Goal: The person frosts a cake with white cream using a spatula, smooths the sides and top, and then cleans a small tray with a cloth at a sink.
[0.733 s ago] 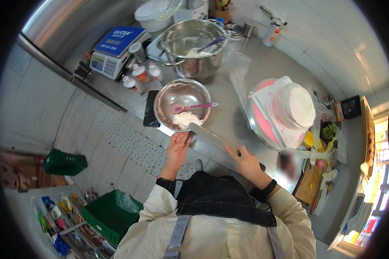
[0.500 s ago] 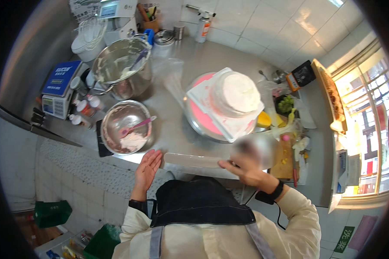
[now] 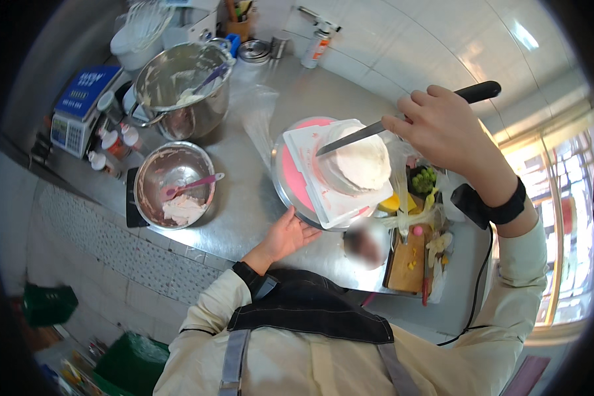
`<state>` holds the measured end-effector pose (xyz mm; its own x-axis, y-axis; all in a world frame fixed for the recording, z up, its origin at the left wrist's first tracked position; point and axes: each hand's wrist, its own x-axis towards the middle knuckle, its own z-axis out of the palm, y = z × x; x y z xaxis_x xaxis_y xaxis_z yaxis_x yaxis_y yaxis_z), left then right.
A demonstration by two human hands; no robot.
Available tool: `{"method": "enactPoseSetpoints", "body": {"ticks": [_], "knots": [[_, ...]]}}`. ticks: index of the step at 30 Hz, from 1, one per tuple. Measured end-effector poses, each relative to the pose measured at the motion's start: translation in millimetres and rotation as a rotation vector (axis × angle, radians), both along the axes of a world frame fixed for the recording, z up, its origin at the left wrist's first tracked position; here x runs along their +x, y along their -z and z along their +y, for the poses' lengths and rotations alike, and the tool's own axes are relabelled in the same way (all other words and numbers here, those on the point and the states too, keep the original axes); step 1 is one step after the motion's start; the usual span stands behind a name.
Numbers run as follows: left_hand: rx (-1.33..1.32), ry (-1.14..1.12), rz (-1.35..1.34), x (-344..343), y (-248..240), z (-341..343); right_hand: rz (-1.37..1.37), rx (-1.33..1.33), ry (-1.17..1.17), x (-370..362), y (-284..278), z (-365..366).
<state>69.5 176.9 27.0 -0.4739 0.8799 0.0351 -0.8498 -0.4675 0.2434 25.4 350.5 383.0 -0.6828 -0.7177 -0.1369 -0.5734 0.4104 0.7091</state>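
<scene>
A round cake coated in pale cream stands on a white square board. The board rests on a turntable with a pink top. My right hand, raised over the far right of the cake, is closed around a long palette knife with a black handle. Its narrow grey blade slants down left across the cake's top, the tip by the left edge; contact cannot be made out. My left hand is open, palm up, its fingertips at the near edge of the turntable.
On the left are a steel bowl with pink cream and a spatula, a large mixing bowl, bottles and a scale. A cutting board with fruit pieces and a red-handled knife lies right. A blow torch stands behind.
My right hand has risen from the counter's front edge to above the cake with the palette knife. My left hand has moved right, to the turntable. The whole view has shifted slightly.
</scene>
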Motion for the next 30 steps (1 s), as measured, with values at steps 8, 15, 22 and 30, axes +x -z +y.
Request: {"method": "enactPoseSetpoints", "body": {"ticks": [8,15,22,30], "knots": [[0.079,0.228,0.167,6.1,18.2,0.3,-0.197,0.171,0.02,-60.0,30.4,-31.4],[-0.015,0.192,0.192,2.8,16.8,-3.8,-0.331,0.237,0.041,-54.3,27.6,-46.7],[-0.048,-0.047,0.184,-30.6,24.3,-34.6,-0.39,0.275,0.025,-35.6,23.8,-55.3],[0.02,-0.166,-0.171,-10.2,19.9,-34.7,-0.415,0.299,-0.004,-15.6,25.1,-53.7]]}}
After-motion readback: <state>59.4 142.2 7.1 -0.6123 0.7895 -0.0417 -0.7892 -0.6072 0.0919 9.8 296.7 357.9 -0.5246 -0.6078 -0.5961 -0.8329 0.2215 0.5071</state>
